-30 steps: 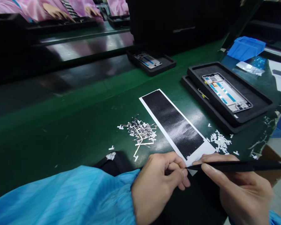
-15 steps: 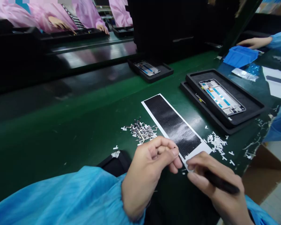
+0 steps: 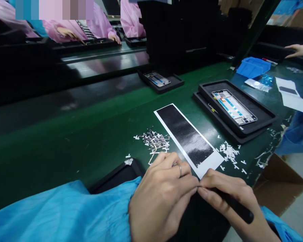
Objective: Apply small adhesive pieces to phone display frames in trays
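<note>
My left hand, a ring on one finger, is closed in a pinch; whatever lies between its fingertips is too small or hidden to make out. Its fingertips meet those of my right hand, which is wrapped round a slim black tweezers-like tool with a rounded back end; the working tip is hidden. Just beyond both hands lies a white sheet bearing rows of thin black strips. To its left is a heap of small metallic and white flex-like pieces. Small white scraps lie scattered at its right.
Stacked black foam trays hold a phone frame at right; another tray with a frame sits farther back. A blue bin and a co-worker's hand are at far right. A cardboard box stands below the edge.
My left hand has turned knuckles-up and moved right, its fingertips now against my right fingertips. At far right, the co-worker's hand has left the blue bin. The view has shifted slightly.
</note>
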A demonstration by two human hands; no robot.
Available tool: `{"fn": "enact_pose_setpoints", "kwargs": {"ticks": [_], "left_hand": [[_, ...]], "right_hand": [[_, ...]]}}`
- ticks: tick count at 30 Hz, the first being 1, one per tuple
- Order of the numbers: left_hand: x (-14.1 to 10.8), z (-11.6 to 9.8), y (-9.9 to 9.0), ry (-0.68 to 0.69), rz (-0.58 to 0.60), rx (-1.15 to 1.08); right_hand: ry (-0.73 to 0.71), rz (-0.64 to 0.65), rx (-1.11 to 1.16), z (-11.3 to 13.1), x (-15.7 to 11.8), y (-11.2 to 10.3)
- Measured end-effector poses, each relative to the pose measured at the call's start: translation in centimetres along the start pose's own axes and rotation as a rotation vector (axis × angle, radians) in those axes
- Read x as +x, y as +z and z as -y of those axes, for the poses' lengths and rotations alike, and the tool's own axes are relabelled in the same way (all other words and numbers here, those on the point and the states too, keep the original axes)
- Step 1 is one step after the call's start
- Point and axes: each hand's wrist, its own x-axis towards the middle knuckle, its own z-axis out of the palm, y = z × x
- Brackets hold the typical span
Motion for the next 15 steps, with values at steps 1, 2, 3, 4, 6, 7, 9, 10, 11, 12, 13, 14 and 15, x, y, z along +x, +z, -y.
{"fn": "enact_pose_setpoints", "kwargs": {"ticks": [1,2,3,4,6,7,9,10,11,12,13,14,15], "left_hand": [[-0.03,-0.09,-0.08,-0.021,0.025,-0.010],[-0.03,-0.18,-0.20,-0.051,0.046,-0.027],[-0.02,-0.26,-0.36,-0.080,0.060,-0.046],[-0.01,-0.32,-0.52,-0.102,0.059,-0.062],[-0.04,-0.40,-0.79,-0.117,0.036,-0.079],[-0.09,-0.44,-0.87,-0.120,0.033,-0.081],[-0.25,-0.53,-0.93,-0.111,0.018,-0.077],[-0.34,-0.59,-0.93,-0.104,0.011,-0.075],[-0.42,-0.66,-0.93,-0.104,0.009,-0.076],[-0.48,-0.73,-0.93,-0.108,0.004,-0.082],[-0.50,-0.80,-0.95,-0.117,0.002,-0.100],[-0.48,-0.86,-0.97,-0.141,0.003,-0.133],[-0.41,-0.91,-0.99,-0.182,0.018,-0.190]], "right_hand": [[0.019,0.004,0.027,-0.14,-0.06,0.02],[0.041,0.001,0.053,-0.35,-0.14,0.03],[0.058,0.002,0.074,-0.58,-0.22,0.02],[0.078,0.010,0.089,-0.80,-0.28,0.00],[0.102,0.033,0.106,-1.08,-0.33,-0.09],[0.100,0.054,0.121,-1.13,-0.31,-0.15],[0.086,0.051,0.164,-1.07,-0.28,-0.27],[0.079,0.038,0.186,-1.01,-0.28,-0.33],[0.075,0.033,0.202,-0.95,-0.31,-0.38],[0.075,0.032,0.210,-0.90,-0.36,-0.42],[0.081,0.031,0.213,-0.86,-0.43,-0.43],[0.089,0.036,0.217,-0.82,-0.50,-0.38],[0.098,0.049,0.236,-0.76,-0.55,-0.27]]}}
